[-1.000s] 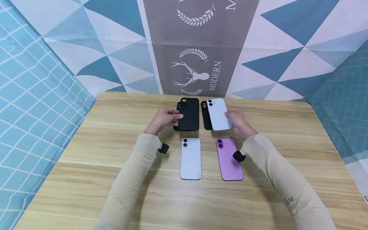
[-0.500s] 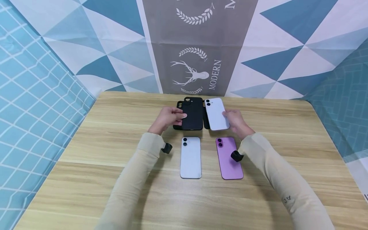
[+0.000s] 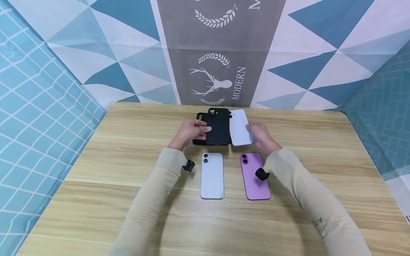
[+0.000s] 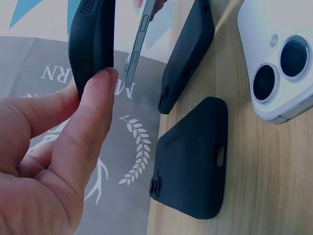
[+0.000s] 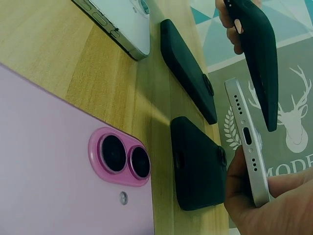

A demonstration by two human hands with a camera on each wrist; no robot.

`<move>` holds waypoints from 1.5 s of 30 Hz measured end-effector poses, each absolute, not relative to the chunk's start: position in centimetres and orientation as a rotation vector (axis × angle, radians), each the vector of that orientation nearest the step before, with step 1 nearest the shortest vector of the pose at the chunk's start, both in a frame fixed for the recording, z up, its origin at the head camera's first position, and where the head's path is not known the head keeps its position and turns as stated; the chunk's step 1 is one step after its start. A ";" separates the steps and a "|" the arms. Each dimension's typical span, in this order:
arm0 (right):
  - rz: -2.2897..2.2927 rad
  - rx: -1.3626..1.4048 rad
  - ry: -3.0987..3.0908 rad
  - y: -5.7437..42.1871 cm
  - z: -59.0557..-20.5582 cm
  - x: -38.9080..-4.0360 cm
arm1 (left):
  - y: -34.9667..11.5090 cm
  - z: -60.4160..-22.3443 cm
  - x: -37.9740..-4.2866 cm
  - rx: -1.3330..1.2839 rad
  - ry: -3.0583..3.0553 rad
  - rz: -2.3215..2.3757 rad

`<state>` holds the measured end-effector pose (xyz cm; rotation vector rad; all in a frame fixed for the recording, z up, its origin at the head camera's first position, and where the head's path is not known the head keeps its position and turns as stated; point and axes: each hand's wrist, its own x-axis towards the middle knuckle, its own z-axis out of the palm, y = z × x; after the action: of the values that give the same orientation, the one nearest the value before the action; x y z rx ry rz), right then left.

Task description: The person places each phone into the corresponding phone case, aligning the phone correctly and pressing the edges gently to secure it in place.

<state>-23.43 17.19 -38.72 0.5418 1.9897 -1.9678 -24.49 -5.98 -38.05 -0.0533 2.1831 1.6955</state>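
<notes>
My left hand (image 3: pixel 191 131) pinches a black phone case (image 3: pixel 219 128) between thumb and fingers, raised above the tabletop. In my right hand (image 3: pixel 260 133) is a white phone (image 3: pixel 241 128), gripped by its right side. The case's right edge overlaps the phone's left edge in the head view, while the right wrist view has a gap between phone (image 5: pixel 247 139) and case (image 5: pixel 264 58). Beneath them, two more black cases lie on the table, a left case (image 4: pixel 195 161) and a right case (image 4: pixel 188 56). From the head, the right one is mostly hidden.
Nearer to me, a second white phone (image 3: pixel 212 181) and a pink phone (image 3: pixel 256 185) lie back up on the wooden table (image 3: pixel 96 199). My right wrist's black camera (image 3: pixel 262 174) overlaps the pink phone. A patterned cloth backdrop (image 3: pixel 144 53) stands right behind the table's far edge.
My left hand has carried the black case to the right, uncovering more of the case below. The white phone has shifted slightly left, so the two now overlap in the head view.
</notes>
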 end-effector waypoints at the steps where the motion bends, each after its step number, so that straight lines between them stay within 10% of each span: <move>1: -1.966 0.543 1.988 17.2 -38.8 -23.4 | -5.9 -38.1 -24.5 -0.056 2.178 1.702; 45: -2.141 0.524 1.798 15.4 -38.7 -23.2 | -3.4 -38.5 -24.5 -0.060 2.151 1.721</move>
<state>-23.24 15.39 -38.74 0.5245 1.7985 -2.1407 -24.53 -3.40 -38.47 -0.0596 2.1508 1.7214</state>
